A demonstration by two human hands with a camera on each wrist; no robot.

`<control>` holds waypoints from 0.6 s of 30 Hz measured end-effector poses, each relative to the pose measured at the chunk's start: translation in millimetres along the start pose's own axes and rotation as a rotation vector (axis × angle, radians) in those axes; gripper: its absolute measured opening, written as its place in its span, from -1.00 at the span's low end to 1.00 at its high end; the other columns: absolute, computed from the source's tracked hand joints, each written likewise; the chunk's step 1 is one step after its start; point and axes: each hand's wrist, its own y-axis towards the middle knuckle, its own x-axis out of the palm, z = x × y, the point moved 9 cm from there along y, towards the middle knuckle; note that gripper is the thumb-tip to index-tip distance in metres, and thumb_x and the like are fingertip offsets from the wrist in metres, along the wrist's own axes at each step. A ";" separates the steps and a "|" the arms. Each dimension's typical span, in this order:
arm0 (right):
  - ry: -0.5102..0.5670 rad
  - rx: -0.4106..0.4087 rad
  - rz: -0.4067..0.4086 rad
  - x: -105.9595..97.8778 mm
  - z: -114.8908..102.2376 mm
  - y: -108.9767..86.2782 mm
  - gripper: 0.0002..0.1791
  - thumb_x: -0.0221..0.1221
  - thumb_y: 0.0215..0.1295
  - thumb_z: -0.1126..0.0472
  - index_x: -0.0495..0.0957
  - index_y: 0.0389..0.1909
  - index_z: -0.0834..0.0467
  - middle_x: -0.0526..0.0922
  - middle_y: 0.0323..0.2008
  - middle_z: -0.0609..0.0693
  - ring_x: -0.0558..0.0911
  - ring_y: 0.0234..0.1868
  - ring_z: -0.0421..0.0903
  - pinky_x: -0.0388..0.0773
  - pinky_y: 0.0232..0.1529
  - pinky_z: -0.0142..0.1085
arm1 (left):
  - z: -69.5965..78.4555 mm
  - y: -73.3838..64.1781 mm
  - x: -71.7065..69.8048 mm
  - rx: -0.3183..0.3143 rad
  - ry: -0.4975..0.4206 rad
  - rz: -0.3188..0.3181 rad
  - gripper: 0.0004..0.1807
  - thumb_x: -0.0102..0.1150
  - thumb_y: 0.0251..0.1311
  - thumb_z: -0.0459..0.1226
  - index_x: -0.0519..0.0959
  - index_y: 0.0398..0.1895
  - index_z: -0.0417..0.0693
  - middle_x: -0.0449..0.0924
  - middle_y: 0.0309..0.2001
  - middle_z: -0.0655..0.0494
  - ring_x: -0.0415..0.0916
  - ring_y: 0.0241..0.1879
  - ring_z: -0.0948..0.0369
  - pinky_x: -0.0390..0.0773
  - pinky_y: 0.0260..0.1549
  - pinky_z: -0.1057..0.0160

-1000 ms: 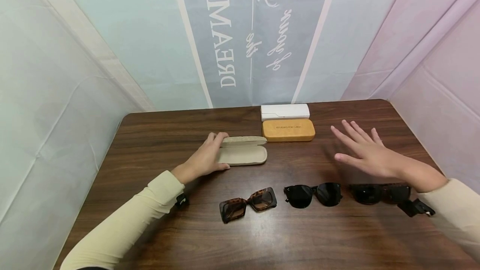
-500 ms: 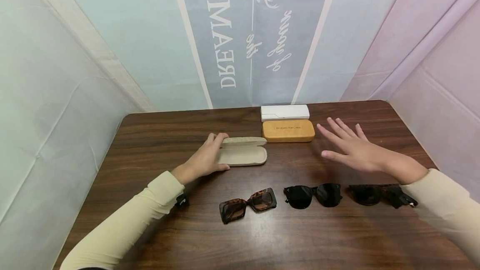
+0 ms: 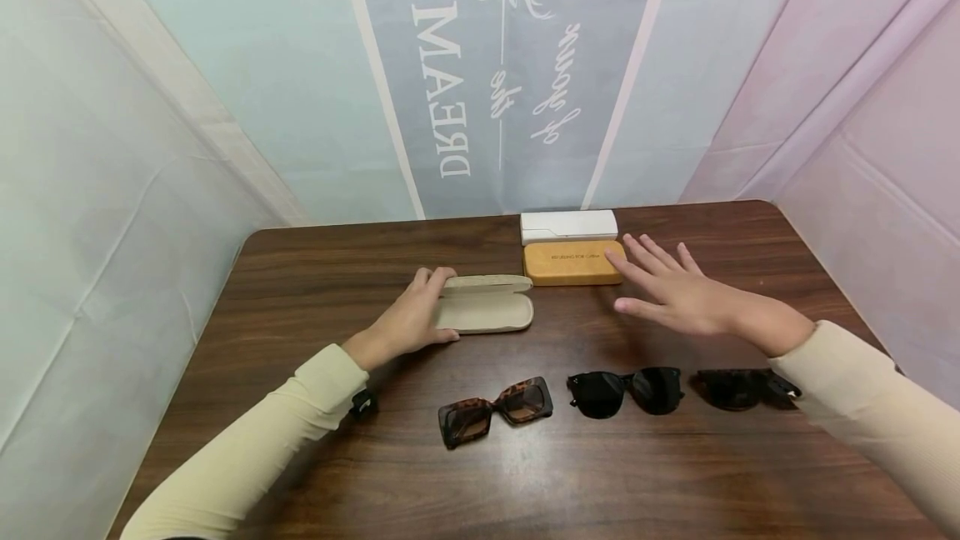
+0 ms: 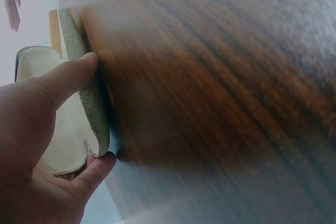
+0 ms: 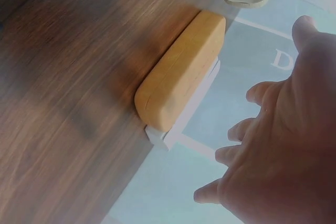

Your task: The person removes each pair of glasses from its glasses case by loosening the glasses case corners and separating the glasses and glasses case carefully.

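Note:
My left hand (image 3: 405,315) grips the left end of a beige glasses case (image 3: 487,313), whose lid stands raised and whose inside holds nothing. In the left wrist view, the thumb lies on the front edge of the case (image 4: 89,98) and a finger touches its near end. My right hand (image 3: 675,294) hovers over the table with fingers spread, holding nothing. Its fingertips overlap the right end of a mustard-yellow glasses case (image 3: 566,267) in the head view. The right wrist view shows a gap between the hand (image 5: 283,145) and that closed yellow case (image 5: 181,66).
Behind the yellow case lies a white glasses case (image 3: 567,227). Nearer me are tortoiseshell sunglasses (image 3: 467,421), black sunglasses (image 3: 600,394) and a third dark pair (image 3: 729,390), partly covered by my right sleeve. A printed cloth (image 3: 525,107) hangs at the table's far edge.
My right hand has moved left, from right of the yellow case to its right end, and its sleeve covers more of the third sunglasses. The left hand and beige case have stayed put.

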 end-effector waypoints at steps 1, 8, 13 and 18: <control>-0.003 -0.003 0.000 -0.1 -1.4 1.3 -0.15 -0.03 0.57 -0.21 -0.19 0.66 -0.04 -0.38 0.63 0.17 -0.41 0.60 0.19 -0.61 0.37 0.34 | 0.0 -0.1 -0.4 -0.002 0.001 0.000 -0.02 0.58 0.07 -0.15 0.18 0.47 -0.09 0.29 0.17 -0.23 0.46 0.08 -0.05 0.55 0.03 -0.04; -0.028 -0.026 -0.012 0.9 -13.1 12.5 -0.18 -0.05 0.58 -0.22 -0.14 0.66 -0.02 -0.34 0.63 0.19 -0.36 0.60 0.22 -0.54 0.39 0.35 | 0.9 -0.1 -0.8 -0.003 0.001 0.000 -0.03 0.58 0.07 -0.15 0.18 0.47 -0.10 0.29 0.16 -0.22 0.45 0.07 -0.04 0.55 0.02 -0.04; -0.054 -0.037 -0.020 3.6 -21.6 20.0 -0.18 -0.08 0.59 -0.23 -0.12 0.66 0.01 -0.32 0.62 0.23 -0.34 0.60 0.24 -0.49 0.39 0.38 | 1.4 -0.6 -0.5 -0.007 -0.002 -0.004 -0.04 0.57 0.08 -0.15 0.18 0.46 -0.08 0.29 0.16 -0.22 0.45 0.09 -0.05 0.55 0.03 -0.04; -0.059 -0.051 -0.025 6.5 -30.1 27.2 -0.18 -0.10 0.59 -0.24 -0.09 0.65 0.07 -0.32 0.62 0.24 -0.32 0.60 0.27 -0.47 0.39 0.38 | 1.9 -0.8 -0.8 -0.008 -0.001 -0.003 -0.04 0.58 0.07 -0.15 0.18 0.46 -0.07 0.29 0.17 -0.22 0.45 0.10 -0.06 0.55 0.03 -0.05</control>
